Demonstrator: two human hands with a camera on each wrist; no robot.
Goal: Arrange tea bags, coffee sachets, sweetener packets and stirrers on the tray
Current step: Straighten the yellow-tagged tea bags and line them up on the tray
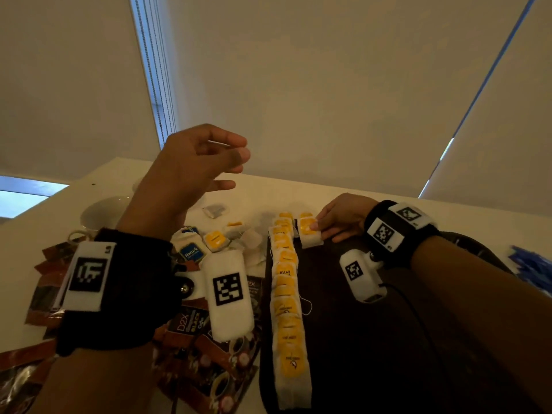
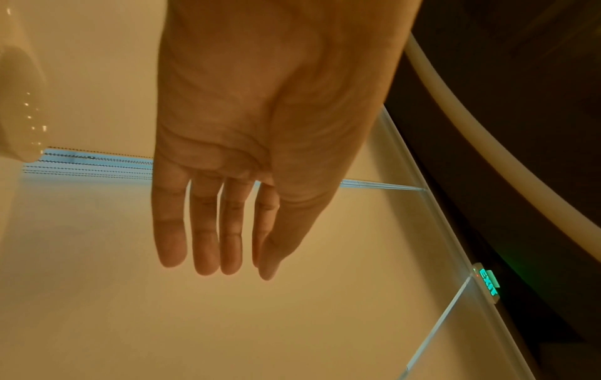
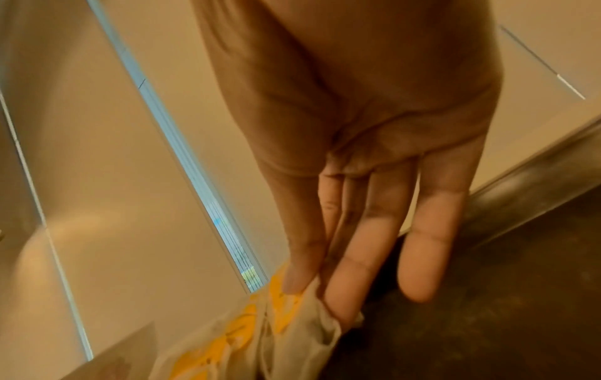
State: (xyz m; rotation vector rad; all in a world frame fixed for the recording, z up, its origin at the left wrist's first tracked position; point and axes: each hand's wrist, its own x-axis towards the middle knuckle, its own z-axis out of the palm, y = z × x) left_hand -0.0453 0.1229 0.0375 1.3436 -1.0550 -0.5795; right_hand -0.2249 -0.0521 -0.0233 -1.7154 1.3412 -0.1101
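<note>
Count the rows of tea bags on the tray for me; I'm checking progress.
2. One long row runs along the tray's left edge; a second, just begun beside its far end, includes the tea bag the right hand pinches.

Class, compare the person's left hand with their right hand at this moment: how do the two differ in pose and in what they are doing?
The left hand is raised above the table, while the right hand is low at the tray. The left hand holds nothing, its fingers loose; the right hand pinches a tea bag beside the row of tea bags. Both wear a black wrist strap with printed markers.
</note>
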